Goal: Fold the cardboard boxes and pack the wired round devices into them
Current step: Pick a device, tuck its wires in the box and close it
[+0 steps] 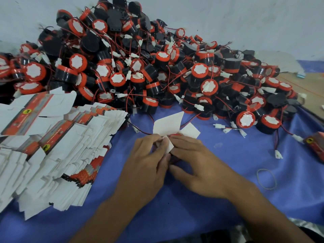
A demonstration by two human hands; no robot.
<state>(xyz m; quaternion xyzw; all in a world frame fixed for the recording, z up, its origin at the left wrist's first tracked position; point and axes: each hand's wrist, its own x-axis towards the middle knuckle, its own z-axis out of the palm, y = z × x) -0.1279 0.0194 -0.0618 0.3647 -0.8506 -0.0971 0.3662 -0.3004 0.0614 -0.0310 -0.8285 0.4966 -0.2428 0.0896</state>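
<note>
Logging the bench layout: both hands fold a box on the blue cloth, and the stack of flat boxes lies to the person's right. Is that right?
Not quite. The head view shows the stack of flat boxes on the person's left. The left hand and right hand do fold a box on the blue cloth.

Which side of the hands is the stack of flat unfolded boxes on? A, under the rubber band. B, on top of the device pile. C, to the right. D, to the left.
D: the flat boxes lie fanned on the blue cloth left of the left hand.
</note>
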